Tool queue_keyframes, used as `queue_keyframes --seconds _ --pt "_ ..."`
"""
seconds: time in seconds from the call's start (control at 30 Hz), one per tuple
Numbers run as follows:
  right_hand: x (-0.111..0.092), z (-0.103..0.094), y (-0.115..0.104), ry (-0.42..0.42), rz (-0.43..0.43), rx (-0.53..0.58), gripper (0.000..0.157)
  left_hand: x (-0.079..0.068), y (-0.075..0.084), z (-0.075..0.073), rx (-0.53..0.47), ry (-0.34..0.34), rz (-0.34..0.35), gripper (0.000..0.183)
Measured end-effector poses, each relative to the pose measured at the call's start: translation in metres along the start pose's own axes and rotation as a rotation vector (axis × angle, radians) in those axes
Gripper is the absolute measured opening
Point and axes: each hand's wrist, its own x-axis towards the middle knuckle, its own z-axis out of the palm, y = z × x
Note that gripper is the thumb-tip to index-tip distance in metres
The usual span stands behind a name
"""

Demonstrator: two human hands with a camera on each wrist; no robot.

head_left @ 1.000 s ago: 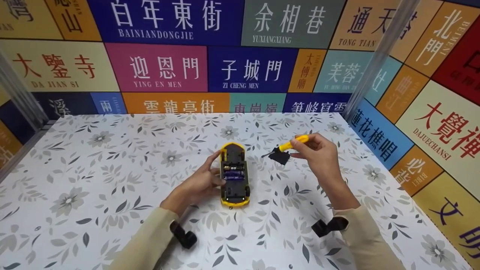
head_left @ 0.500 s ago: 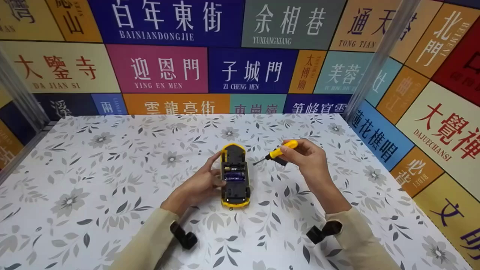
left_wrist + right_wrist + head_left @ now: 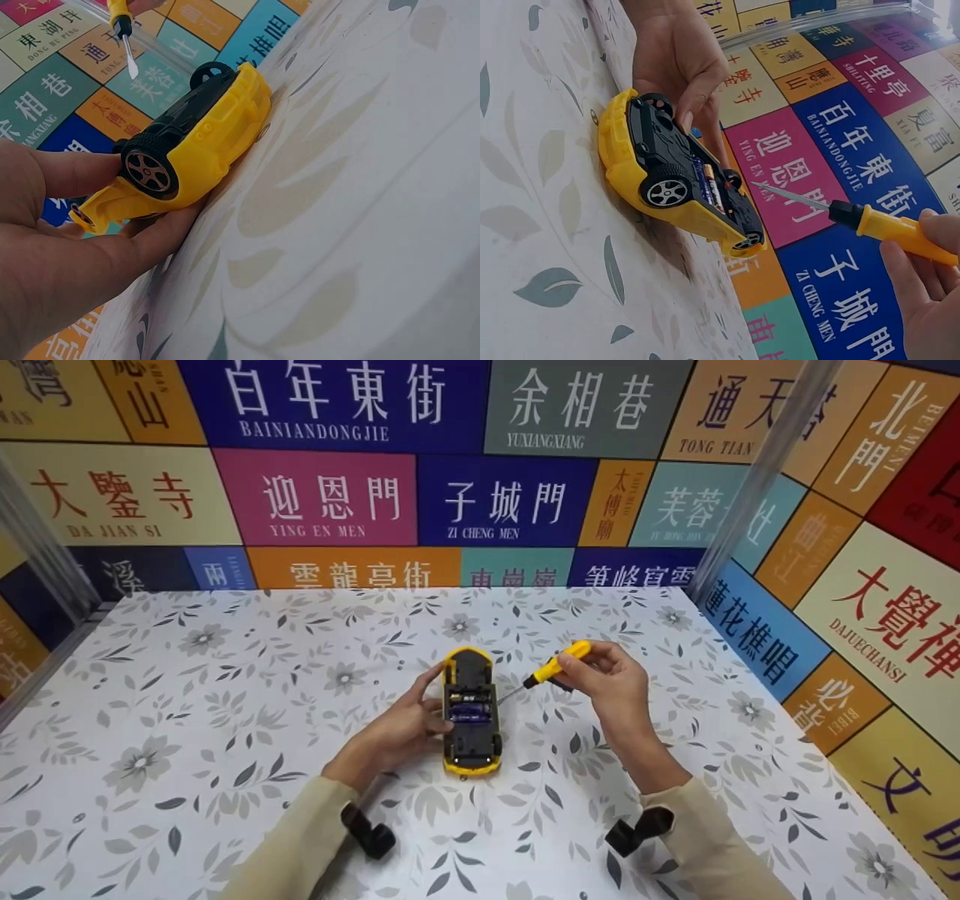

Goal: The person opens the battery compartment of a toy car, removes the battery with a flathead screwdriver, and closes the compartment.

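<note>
A yellow toy car (image 3: 472,746) lies wheels up on the table, its black underside facing me. Batteries (image 3: 469,712) show in the open compartment at its middle. My left hand (image 3: 397,731) grips the car from the left, thumb by a wheel (image 3: 150,171) and fingers under the body. In my right hand (image 3: 616,682) is a yellow-handled screwdriver (image 3: 556,663), pinched by the handle. Its thin flat tip points down-left, close to the car's right side in the head view; the right wrist view shows it apart from the car. A small black flat piece behind the handle is mostly hidden.
A white tablecloth with grey leaves and flowers (image 3: 225,682) covers the table. Behind it stands a wall of coloured sign panels (image 3: 315,499), with another panelled wall (image 3: 862,607) at the right. Black wrist cameras (image 3: 369,832) sit at both cuffs.
My right hand has moved left and slightly down, bringing the screwdriver tip toward the car. The black flat piece, plain to see earlier, is now mostly hidden. The left hand and car stay put.
</note>
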Motion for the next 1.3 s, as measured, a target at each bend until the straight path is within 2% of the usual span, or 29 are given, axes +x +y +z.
queue_keyframes --seconds 0.27,0.6,0.8,1.17,1.3 --pt "0.000 0.007 0.007 0.001 0.041 0.045 0.022 0.000 0.000 -0.001 0.002 -0.005 0.002 0.103" --pt "0.000 0.007 0.011 0.013 0.082 -0.019 0.023 0.001 0.000 0.000 0.041 -0.005 0.005 0.103" --pt "0.001 0.009 0.012 0.013 0.097 -0.051 0.026 0.001 0.000 0.001 0.044 0.018 -0.002 0.103" --pt "-0.002 0.014 0.012 0.028 0.058 -0.101 0.024 0.000 0.000 -0.001 0.001 -0.013 0.009 0.104" --pt "-0.004 0.016 0.010 0.023 0.042 -0.118 0.023 0.001 -0.001 -0.001 -0.003 -0.003 0.016 0.104"
